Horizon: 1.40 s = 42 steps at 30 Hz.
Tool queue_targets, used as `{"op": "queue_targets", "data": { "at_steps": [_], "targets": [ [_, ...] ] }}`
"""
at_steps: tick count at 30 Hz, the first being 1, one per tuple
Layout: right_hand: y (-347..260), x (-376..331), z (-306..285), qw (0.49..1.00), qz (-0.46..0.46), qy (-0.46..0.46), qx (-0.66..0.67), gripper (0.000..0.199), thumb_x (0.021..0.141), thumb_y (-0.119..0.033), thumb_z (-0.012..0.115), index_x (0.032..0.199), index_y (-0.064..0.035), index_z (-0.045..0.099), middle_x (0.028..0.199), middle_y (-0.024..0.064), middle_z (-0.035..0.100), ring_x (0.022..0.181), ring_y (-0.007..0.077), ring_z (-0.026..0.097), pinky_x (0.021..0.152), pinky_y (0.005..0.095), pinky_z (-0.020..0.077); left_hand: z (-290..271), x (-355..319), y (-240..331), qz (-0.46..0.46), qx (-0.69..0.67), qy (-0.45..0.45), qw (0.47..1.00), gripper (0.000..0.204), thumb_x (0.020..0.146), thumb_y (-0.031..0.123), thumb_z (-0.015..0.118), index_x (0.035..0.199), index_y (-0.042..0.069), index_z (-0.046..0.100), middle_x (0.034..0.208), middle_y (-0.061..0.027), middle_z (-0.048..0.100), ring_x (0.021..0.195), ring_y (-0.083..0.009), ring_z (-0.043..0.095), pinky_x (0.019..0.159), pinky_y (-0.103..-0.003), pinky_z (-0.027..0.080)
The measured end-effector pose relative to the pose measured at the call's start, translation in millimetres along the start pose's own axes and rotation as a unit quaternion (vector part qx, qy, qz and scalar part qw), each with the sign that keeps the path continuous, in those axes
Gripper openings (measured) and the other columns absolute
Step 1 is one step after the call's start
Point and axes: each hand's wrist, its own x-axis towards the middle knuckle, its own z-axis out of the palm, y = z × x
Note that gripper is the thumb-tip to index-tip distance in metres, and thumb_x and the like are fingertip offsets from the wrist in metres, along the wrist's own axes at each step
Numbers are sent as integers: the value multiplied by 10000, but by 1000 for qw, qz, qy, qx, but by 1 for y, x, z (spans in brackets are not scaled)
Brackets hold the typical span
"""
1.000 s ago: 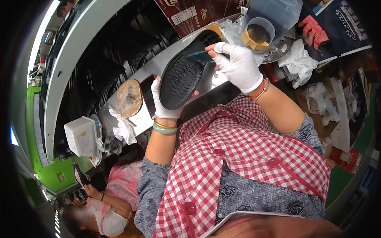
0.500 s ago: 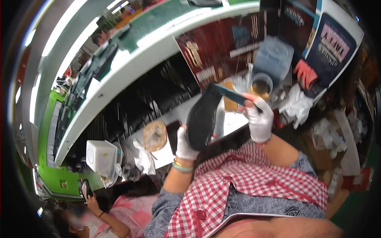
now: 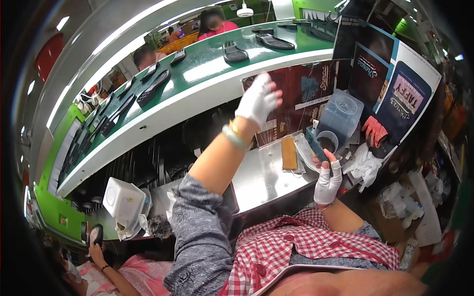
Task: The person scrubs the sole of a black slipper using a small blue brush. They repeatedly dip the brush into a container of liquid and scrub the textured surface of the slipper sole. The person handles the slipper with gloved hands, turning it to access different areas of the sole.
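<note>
Since the earlier frame the dark shoe sole had left the person's hands, and the left hand [image 3: 257, 101] had swung up and away toward the green conveyor belt [image 3: 207, 64], its gloved fingers spread wide and holding nothing. The right hand [image 3: 328, 178] stayed low at the right end of the steel worktop [image 3: 256, 180], closed around a small blue brush [image 3: 314, 145] whose long axis ran up and slightly left from the fist. Just left of that brush lay a tan oblong block [image 3: 289, 153], lengthwise front to back, nearer the right hand than the raised left one. Behind the brush stood a clear plastic cup [image 3: 327, 142] and a translucent tub [image 3: 342, 112]. Dark soles [image 3: 234, 52] lay along the belt, well apart from both hands. A white box [image 3: 122, 199] sat at the worktop's left end; other workers sat beyond the belt.
</note>
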Motion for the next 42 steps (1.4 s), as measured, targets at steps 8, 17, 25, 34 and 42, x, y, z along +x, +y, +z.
{"op": "queue_targets", "data": {
  "at_steps": [8,17,25,34,42],
  "targets": [
    [17,-4,-29,996,42,-54,-64,282,966,-179,527,1172,8,575,918,54,645,843,114,605,744,233,448,-194,25,109,478,663,220,532,394,817,206,596,1158,8,579,1181,-208,569,1138,-352,513,1008,-409,381],
    [13,-23,-29,991,-19,-70,-110,222,927,-73,553,1123,18,601,972,117,658,799,183,665,716,277,502,-305,49,224,-9,775,414,477,987,697,575,669,1442,58,279,1393,-240,407,1254,-370,452,1036,-414,381],
    [10,-37,-28,990,40,-83,-105,267,956,-136,537,1168,21,576,1012,62,625,828,118,616,751,242,461,-342,57,244,83,801,277,524,773,769,514,608,1358,42,441,1281,-242,527,1220,-349,490,1024,-372,368],
    [13,-39,-22,992,87,-54,-80,277,972,-115,494,1207,19,552,1026,72,608,836,120,603,756,248,461,-278,-9,216,319,412,317,793,665,746,432,730,1202,-32,589,1128,-139,638,922,-162,590,860,-295,455],
    [21,-26,-28,995,4,1,-101,390,994,-249,453,1237,51,506,1061,118,598,845,183,613,754,289,469,-161,-166,16,411,403,189,796,535,652,73,767,1163,36,612,1086,-134,573,941,-198,585,816,-325,489]
  ]
}}
